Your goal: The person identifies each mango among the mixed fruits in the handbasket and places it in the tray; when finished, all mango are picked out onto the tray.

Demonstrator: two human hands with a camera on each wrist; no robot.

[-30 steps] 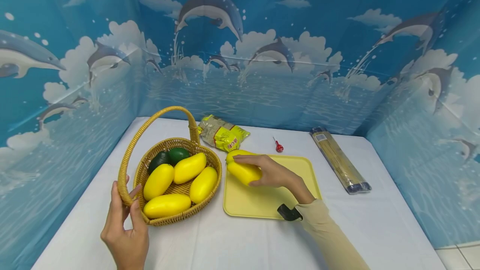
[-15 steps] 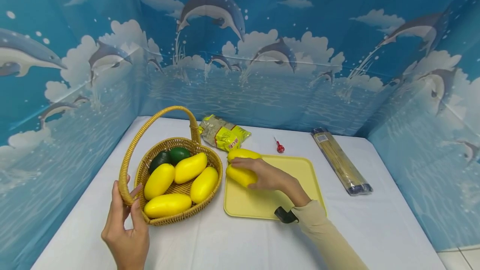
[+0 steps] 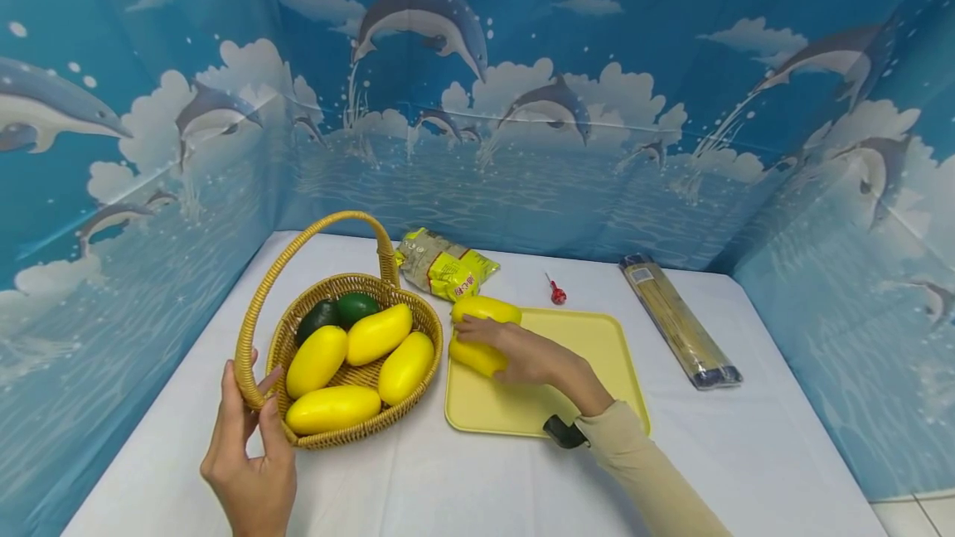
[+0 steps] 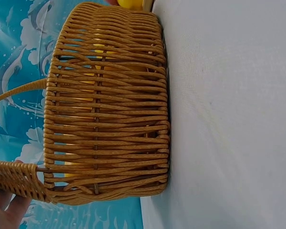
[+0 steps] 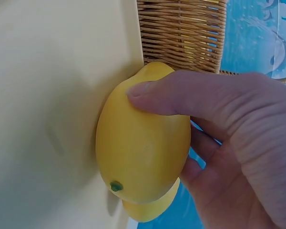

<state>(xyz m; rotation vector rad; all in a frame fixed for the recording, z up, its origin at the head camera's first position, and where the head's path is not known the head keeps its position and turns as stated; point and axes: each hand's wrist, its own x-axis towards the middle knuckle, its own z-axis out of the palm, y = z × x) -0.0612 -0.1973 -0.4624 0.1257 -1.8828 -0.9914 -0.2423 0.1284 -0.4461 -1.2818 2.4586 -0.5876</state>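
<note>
My left hand (image 3: 249, 458) holds the lower end of the handle of a wicker basket (image 3: 358, 436), thumb on the near side and fingers behind. Inside lie several yellow mangoes (image 3: 333, 410) and two dark green avocado-like fruits (image 3: 356, 307). My right hand (image 3: 531, 352) grips another yellow mango (image 3: 477, 356) at the left side of a pale yellow tray (image 3: 515, 419). In the right wrist view the thumb lies across this mango (image 5: 138, 148), whose green stem end shows, while the fingers reach round its far side. One more mango (image 3: 488, 309) lies just behind it, at the tray's back left corner.
A yellow and grey printed packet (image 3: 445, 265) lies behind the tray and basket. A red-wrapped lollipop (image 3: 557, 292) is behind the tray. To the right lies a clear-wrapped bundle of thin sticks (image 3: 677, 321). Dolphin-print sheets (image 3: 477, 172) enclose the white table (image 3: 418, 487).
My right hand and the mango it holds have shifted slightly left and down onto the tray, uncovering more of the mango behind. The left hand and the basket stay put.
</note>
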